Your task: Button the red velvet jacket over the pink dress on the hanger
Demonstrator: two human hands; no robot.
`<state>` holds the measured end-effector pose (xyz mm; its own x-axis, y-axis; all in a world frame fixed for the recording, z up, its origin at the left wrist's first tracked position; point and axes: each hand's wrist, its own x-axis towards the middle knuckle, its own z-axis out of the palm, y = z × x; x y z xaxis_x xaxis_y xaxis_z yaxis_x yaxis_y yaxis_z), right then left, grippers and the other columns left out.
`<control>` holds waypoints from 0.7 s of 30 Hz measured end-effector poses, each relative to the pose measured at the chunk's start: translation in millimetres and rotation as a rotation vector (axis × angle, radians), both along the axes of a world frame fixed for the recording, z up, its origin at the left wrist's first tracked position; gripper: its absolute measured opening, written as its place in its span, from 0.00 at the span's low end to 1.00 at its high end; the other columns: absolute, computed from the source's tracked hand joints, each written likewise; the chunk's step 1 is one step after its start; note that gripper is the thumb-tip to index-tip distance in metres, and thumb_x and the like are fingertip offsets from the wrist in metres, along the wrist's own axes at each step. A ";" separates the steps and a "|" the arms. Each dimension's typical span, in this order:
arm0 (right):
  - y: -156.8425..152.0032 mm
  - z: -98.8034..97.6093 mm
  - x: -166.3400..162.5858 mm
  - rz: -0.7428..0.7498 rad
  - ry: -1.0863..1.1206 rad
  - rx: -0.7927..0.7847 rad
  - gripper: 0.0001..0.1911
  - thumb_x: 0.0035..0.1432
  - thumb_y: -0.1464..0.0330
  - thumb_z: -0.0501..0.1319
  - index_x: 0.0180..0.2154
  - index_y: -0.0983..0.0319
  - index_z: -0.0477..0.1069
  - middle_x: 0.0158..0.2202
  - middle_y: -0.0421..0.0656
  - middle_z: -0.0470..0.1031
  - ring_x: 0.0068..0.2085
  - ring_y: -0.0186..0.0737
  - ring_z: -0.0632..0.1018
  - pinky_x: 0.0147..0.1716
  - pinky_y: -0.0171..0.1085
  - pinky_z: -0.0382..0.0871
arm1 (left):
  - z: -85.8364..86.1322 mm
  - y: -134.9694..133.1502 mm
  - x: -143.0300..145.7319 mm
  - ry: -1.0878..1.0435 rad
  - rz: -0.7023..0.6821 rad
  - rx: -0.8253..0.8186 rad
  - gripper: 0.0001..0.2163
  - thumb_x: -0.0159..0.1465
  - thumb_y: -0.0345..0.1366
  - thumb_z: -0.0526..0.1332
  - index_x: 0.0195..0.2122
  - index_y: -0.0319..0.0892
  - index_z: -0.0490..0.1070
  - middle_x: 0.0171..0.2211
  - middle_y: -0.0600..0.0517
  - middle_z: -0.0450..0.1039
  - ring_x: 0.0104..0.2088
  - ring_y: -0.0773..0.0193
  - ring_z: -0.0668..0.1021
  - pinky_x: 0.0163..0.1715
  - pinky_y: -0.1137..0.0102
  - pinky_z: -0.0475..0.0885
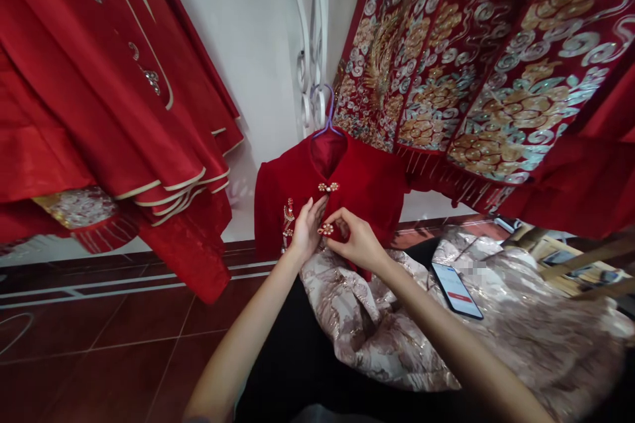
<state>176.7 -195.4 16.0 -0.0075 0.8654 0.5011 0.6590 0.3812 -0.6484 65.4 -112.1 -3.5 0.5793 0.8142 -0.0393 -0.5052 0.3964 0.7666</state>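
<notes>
A small red velvet jacket (370,178) hangs on a purple hanger (327,115) in front of me. Both hands meet at its front placket. My left hand (306,228) and my right hand (354,237) pinch a gold and red knot button (326,230) between fingertips, fingers closed on it. A second knot button (328,187) sits fastened just above, below the collar. Gold embroidery (288,218) runs down the jacket's left side.
Red gowns (99,112) hang at left, a heavily embroidered red and gold robe (471,59) at upper right. Pale brocade fabric (496,337) lies on my lap with a phone (456,290) on it. Dark red tiled floor (99,337) at left. A white wall (248,46) is behind.
</notes>
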 end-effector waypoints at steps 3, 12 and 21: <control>9.7 -6.3 -11.6 -0.042 -0.074 0.034 0.12 0.49 0.71 0.61 0.39 0.62 0.67 0.31 0.41 0.64 0.32 0.37 0.66 0.35 0.36 0.65 | 4.0 -23.4 -18.8 -0.063 -0.069 -0.098 0.27 0.62 0.53 0.51 0.57 0.42 0.65 0.55 0.46 0.69 0.51 0.53 0.74 0.53 0.62 0.66; 2.5 -32.8 -30.2 0.099 0.045 -0.073 0.11 0.53 0.72 0.58 0.41 0.63 0.68 0.39 0.46 0.64 0.37 0.38 0.71 0.40 0.40 0.72 | -27.8 -42.4 -60.5 -0.030 0.117 -0.078 0.22 0.64 0.44 0.51 0.54 0.37 0.67 0.53 0.41 0.70 0.52 0.58 0.74 0.54 0.64 0.67; 28.9 -60.9 -7.6 -0.093 0.434 -0.115 0.13 0.55 0.64 0.58 0.42 0.61 0.63 0.34 0.42 0.67 0.30 0.34 0.72 0.29 0.36 0.71 | -28.1 -32.2 -45.5 0.153 0.131 -0.061 0.18 0.64 0.42 0.52 0.49 0.40 0.71 0.53 0.42 0.70 0.48 0.56 0.75 0.42 0.66 0.72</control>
<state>169.0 -166.5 -44.9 0.2622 0.9028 0.3410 0.3450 0.2423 -0.9068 19.9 -144.3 -31.6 0.4523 0.8754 -0.1704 -0.4349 0.3833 0.8148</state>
